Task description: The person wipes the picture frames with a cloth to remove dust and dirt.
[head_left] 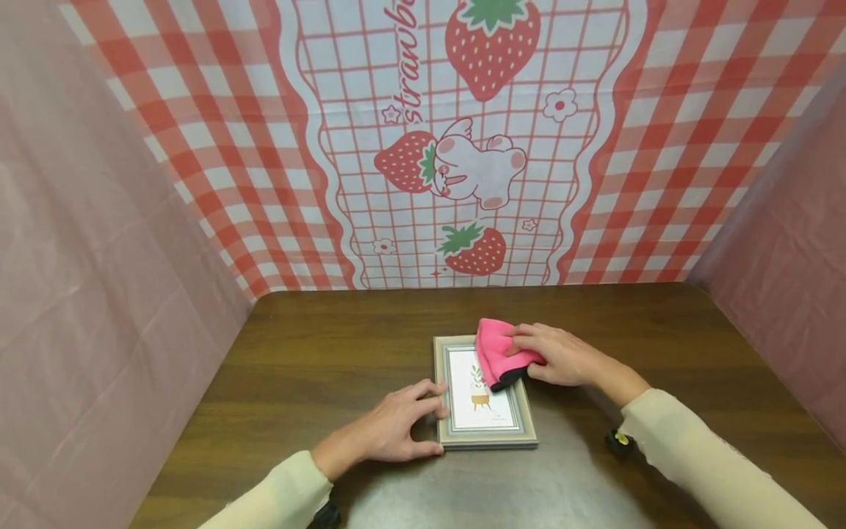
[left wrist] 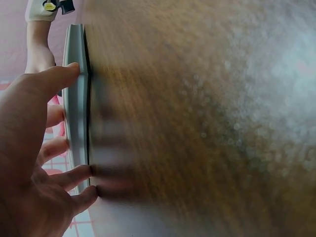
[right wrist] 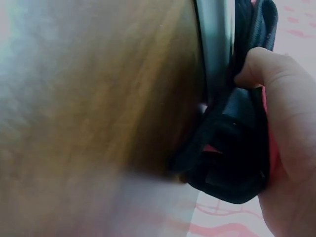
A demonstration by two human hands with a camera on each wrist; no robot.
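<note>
A picture frame [head_left: 487, 438] with a silvery-beige border lies flat on the table, showing a potted-plant print. My left hand [head_left: 403, 420] has its fingers spread along the frame's left edge, and its thumb touches near the lower left corner. In the left wrist view, fingertips of the left hand [left wrist: 37, 143] rest against the frame's side [left wrist: 76, 116] and on the table. My right hand [head_left: 562, 355] grips a folded pink cloth [head_left: 492, 345] with a black underside, over the frame's upper right part. The right wrist view shows the thumb on the cloth's black side [right wrist: 232, 148].
The brown wooden table [head_left: 317, 330] extends around the frame. A red-and-white checked strawberry curtain [head_left: 317, 184] hangs at the back edge. Pinkish drapes [head_left: 112, 257] stand on both sides. A dark band with a yellow piece [head_left: 620, 442] is under the right wrist.
</note>
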